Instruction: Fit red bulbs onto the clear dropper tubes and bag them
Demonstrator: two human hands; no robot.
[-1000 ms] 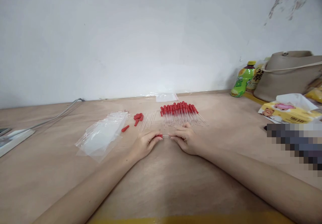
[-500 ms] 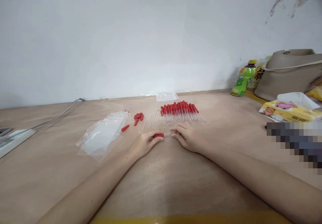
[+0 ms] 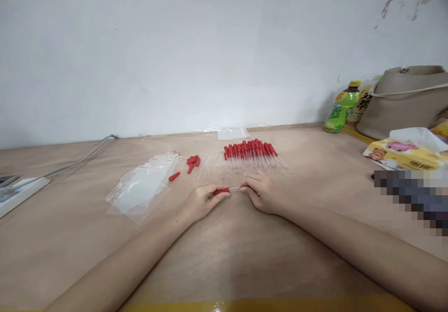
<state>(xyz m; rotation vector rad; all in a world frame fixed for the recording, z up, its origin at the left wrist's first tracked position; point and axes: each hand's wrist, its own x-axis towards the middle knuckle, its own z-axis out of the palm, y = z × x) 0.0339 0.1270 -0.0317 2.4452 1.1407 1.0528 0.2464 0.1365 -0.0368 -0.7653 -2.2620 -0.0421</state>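
Note:
Between thumb and fingers, my left hand point(image 3: 206, 200) grips a red rubber bulb point(image 3: 221, 191). A thin clear tube point(image 3: 234, 189) runs from the bulb to my right hand point(image 3: 258, 192), whose fingertips pinch its other end. Just beyond lie loose clear tubes point(image 3: 207, 166). A small heap of red bulbs point(image 3: 192, 161) is left of them, with a single red bulb point(image 3: 174, 176) nearer the bags. Behind my right hand, many red-topped droppers point(image 3: 250, 152) lie in a row with their tubes pointing toward me.
Clear plastic bags point(image 3: 143, 186) are fanned out at left, and another bag point(image 3: 232, 134) lies by the wall. A cable point(image 3: 84, 156) and white device point(image 3: 23, 195) are far left. At right stand a green bottle point(image 3: 342, 109), beige bag point(image 3: 402, 102) and yellow tissue pack point(image 3: 409, 155).
My right hand has shifted slightly right along the tube, and more of the tube shows between my hands. The view has moved a little.

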